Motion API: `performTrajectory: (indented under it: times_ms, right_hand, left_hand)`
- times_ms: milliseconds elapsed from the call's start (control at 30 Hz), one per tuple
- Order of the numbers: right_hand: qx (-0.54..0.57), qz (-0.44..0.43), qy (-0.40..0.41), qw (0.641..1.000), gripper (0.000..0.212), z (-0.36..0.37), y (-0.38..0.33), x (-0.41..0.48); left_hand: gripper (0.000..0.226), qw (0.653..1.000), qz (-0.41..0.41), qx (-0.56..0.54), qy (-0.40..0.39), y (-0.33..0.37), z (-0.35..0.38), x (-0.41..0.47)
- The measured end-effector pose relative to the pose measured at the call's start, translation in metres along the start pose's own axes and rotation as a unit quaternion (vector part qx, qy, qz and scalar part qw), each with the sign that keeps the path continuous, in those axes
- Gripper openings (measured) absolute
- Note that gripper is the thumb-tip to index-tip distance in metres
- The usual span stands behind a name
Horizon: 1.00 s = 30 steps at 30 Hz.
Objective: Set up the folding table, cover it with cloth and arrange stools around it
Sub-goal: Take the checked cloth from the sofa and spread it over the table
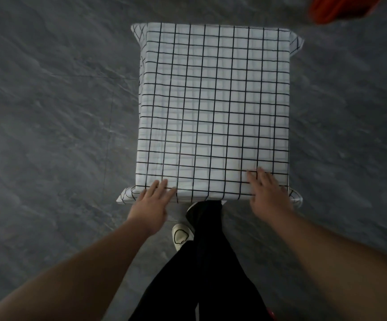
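Left hand (pixel 152 203), right hand (pixel 267 193), fingers (pixel 262 173) straight, flat on checked cloth (pixel 213 100); orange stool (pixel 340 8) at far right.

The white black-gridded cloth (pixel 213 107) hid the table beneath it entirely. A blurred orange-red object (pixel 337 9) was cut off by the top edge, its kind unclear.

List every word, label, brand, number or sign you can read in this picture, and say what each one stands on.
No text can be read anywhere.
white cloth with black grid lines: only plain lines, no letters or numbers.
white shoe: a black outline mark, not writing.
blurred orange object in the top right corner: too blurred to tell whether it bears any lettering.
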State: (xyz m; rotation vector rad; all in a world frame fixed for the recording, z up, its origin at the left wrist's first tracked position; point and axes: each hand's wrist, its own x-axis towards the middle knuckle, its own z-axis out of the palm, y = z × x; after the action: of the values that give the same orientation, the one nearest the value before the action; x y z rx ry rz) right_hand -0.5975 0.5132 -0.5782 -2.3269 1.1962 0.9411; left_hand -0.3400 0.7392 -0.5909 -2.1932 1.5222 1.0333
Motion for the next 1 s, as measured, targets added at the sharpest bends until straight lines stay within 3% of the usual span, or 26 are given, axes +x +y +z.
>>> performTrajectory:
  times_ms: [133, 233, 467, 700, 833, 1000]
  right_hand:
    - [0.009, 0.084, -0.039, 0.996, 0.072, -0.042, 0.016, -0.042]
    - [0.016, 0.089, -0.008, 0.996, 0.067, -0.086, 0.011, -0.089]
    - [0.042, 0.032, 0.123, 0.991, 0.068, -0.191, -0.030, -0.218]
    - [0.112, -0.052, 0.247, 0.961, 0.064, -0.264, -0.069, -0.338]
    - [0.097, -0.098, 0.301, 0.944, 0.064, -0.295, -0.070, -0.383]
    - [0.089, -0.107, 0.344, 0.929, 0.064, -0.327, -0.046, -0.399]
  left_hand:
    - [0.075, 0.992, -0.087, -0.050, -0.077, -0.040, -0.019, -0.045]
    - [0.073, 0.984, -0.136, -0.100, -0.065, -0.050, -0.058, -0.087]
    - [0.064, 0.980, -0.137, -0.133, 0.061, -0.024, -0.174, -0.183]
    - [0.059, 0.953, -0.056, -0.135, 0.265, 0.067, -0.284, -0.303]
    - [0.060, 0.941, -0.020, -0.112, 0.320, 0.105, -0.319, -0.345]
    - [0.063, 0.939, -0.033, -0.064, 0.337, 0.129, -0.346, -0.362]
